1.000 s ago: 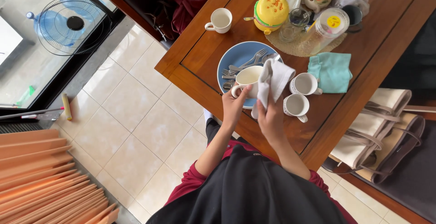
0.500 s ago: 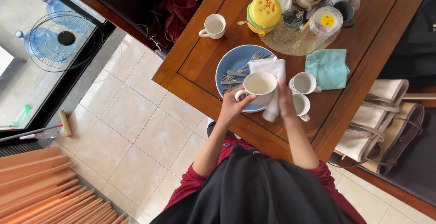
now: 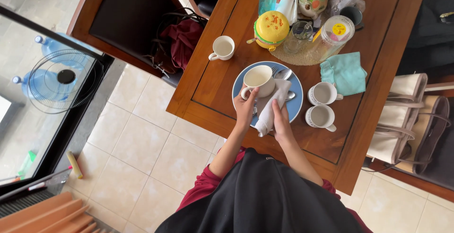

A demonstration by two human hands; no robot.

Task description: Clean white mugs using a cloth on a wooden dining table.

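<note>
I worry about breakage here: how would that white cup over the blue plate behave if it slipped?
The white cup looks glazed ceramic, so probably rigid, smooth and breakable. The left hand grips it only at the handle, so it could swing or tilt. Hard cutlery on the blue plate beneath could chip it.

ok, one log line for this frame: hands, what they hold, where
left hand: grips white cup by handle | right hand: holds white cloth | both over blue plate with cutlery | wooden table
</note>
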